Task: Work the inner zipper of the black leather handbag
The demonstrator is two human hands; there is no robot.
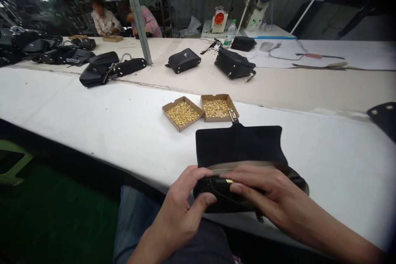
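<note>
A black handbag (pixel 241 144) lies at the table's near edge, its flap folded back away from me and a gold metal clasp (pixel 233 116) at the flap's tip. The bag's mouth gapes, showing a pale lining. My left hand (pixel 182 206) pinches the left end of the front rim between thumb and fingers. My right hand (pixel 272 192) grips the same rim farther right, fingers inside the mouth and thumb outside. A small ridged gold piece (pixel 229 181) shows on the rim beside my right thumb; its kind is unclear. The bag's underside is partly hidden.
Two cardboard trays (pixel 180 128) of small gold metal parts stand just beyond the flap. Farther back are black bags (pixel 185 61), a metal post (pixel 140 20), a plastic bottle (pixel 230 33) and machines (pixel 219 20). Two people sit across the table.
</note>
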